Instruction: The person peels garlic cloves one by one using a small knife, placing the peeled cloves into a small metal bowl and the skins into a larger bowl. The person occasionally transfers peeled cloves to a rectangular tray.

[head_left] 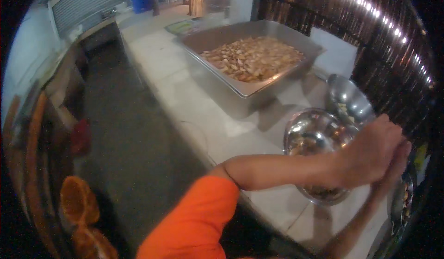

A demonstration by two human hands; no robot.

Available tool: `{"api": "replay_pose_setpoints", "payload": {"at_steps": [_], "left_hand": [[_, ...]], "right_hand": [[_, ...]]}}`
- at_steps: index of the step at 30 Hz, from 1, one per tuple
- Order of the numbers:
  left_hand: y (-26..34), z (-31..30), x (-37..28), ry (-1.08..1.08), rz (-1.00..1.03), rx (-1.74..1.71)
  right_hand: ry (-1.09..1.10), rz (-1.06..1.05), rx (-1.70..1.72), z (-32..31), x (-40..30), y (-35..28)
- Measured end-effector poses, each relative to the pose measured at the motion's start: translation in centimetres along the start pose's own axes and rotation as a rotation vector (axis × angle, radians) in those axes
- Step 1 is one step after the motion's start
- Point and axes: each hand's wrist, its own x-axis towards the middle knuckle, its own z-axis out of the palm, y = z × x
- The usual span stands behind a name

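Observation:
My left hand [369,151] reaches from an orange sleeve across a shiny steel bowl [295,130]. My right hand [399,163] is pressed up close against it, mostly behind it. Fingers of both are curled and blurred; whatever may be between them is hidden. Some pale brown pieces lie in the bowl under my left forearm, too blurred to name. Just beyond my hands a second steel bowl [357,99] tilts, with a few pale peeled pieces inside. A deep rectangular steel pan [239,87] holds many cloves that look like unpeeled garlic [256,58].
The bowls and pan stand on a pale tiled counter [184,103]. A further metal container [404,200] sits at the right rim. Behind is a slatted screen [284,2] with a light strip. Orange-brown fuzzy objects [79,200] are at lower left beside the dark floor [128,148].

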Motion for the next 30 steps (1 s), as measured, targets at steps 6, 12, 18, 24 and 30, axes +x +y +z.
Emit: {"api": "replay_pose_setpoints", "payload": {"at_steps": [6,12,18,24,30], "left_hand": [[-0.6,0.3,0.3,-0.038,0.025,-0.120],[-1.4,0.0,0.8,-0.148,-0.095,-0.268],[-1.6,-2.1,1.8,-0.273,-0.420,-0.482],[-3.0,0.0,0.7,-0.062,-0.068,-0.195],[-1.9,-0.3,0.5,-0.110,0.057,-0.066]], "right_hand": [[0.123,-0.054,-0.225,0.2,-0.8,-1.3],[0.248,-0.086,-0.320,-0.1,-1.2,-1.4],[0.116,0.078,-0.146,-0.1,-1.1,-1.8],[0.141,0.137,-0.270,-0.8,-0.1,-2.1],[0.311,0.098,-0.195,2.5,-0.4,-3.0]]}}
